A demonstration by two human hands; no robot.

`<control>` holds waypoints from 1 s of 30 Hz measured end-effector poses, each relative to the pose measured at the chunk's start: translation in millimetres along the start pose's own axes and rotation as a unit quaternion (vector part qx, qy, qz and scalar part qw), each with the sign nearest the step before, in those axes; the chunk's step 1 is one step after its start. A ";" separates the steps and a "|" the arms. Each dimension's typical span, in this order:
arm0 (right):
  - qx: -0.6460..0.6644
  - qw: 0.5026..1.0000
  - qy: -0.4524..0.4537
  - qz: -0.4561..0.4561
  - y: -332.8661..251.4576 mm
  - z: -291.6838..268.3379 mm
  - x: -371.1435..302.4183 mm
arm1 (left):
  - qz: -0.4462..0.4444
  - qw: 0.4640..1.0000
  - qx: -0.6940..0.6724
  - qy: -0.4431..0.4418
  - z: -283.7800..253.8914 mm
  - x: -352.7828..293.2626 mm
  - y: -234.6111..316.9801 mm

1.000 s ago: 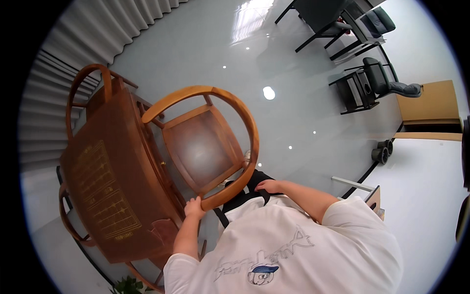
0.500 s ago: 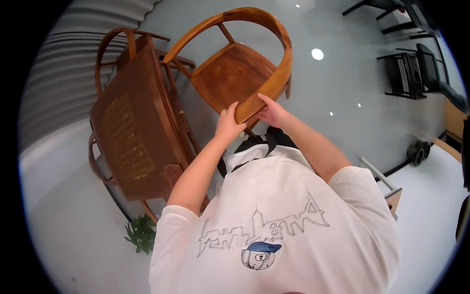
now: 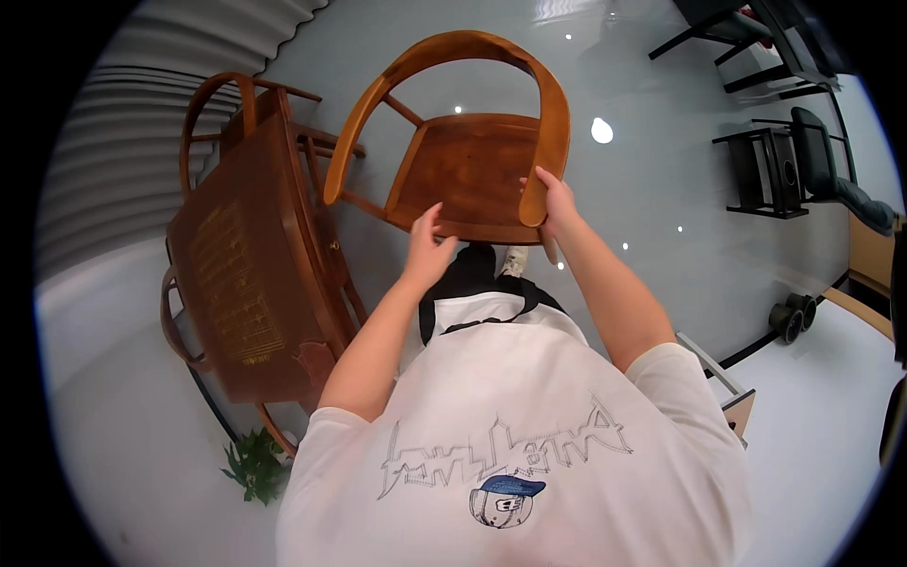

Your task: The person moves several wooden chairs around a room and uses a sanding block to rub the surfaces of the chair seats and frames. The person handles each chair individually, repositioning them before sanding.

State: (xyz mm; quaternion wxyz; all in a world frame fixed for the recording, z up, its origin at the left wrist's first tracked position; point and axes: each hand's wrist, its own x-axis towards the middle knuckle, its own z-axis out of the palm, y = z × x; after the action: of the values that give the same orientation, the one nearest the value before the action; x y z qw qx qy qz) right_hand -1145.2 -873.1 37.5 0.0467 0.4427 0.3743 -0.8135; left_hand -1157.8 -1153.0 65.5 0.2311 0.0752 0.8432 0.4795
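Note:
A wooden armchair with a curved backrest [image 3: 463, 43] stands in front of me, its seat's [image 3: 468, 170] front edge toward my body. My right hand [image 3: 558, 203] is closed round the end of the chair's right armrest, thumb on top and some fingers hidden beneath. Over the near left edge of the seat is my left hand [image 3: 431, 249], its fingers apart and holding nothing. Whether it touches the seat edge I cannot tell. The left armrest's [image 3: 337, 170] end is free of either hand.
To the left stands a brown-topped wooden table [image 3: 231, 274] with another wooden chair [image 3: 190, 132] beyond it. A grey curtain [image 3: 142, 104] hangs behind. A plant [image 3: 255, 465] is at lower left. Black dumbbells [image 3: 792, 317] and a dark chair [image 3: 814, 151] are at right.
The armchair has turned counterclockwise, so its open front faces me. My left hand has let go of the armrest; my right hand has moved right and away with the armrest end.

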 end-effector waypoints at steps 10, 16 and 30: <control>-0.099 0.995 -0.002 -0.023 -79.1 -12.2 11.0 | -0.231 0.932 0.183 0.209 -143.4 87.6 -104.4; -0.247 0.966 0.065 -0.039 -127.6 17.6 18.6 | -0.382 0.900 0.156 0.143 -156.8 142.5 -147.9; -0.225 0.968 0.107 0.014 -184.3 53.2 97.2 | -0.344 0.933 -0.091 0.049 -214.1 247.3 -145.8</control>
State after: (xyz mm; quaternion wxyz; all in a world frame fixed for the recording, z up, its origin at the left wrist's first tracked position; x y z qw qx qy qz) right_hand -1315.4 -751.0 86.2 0.1161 0.5106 0.5439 -0.6557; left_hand -1460.9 -1309.7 -43.2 0.3461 -0.2644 0.7806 0.4483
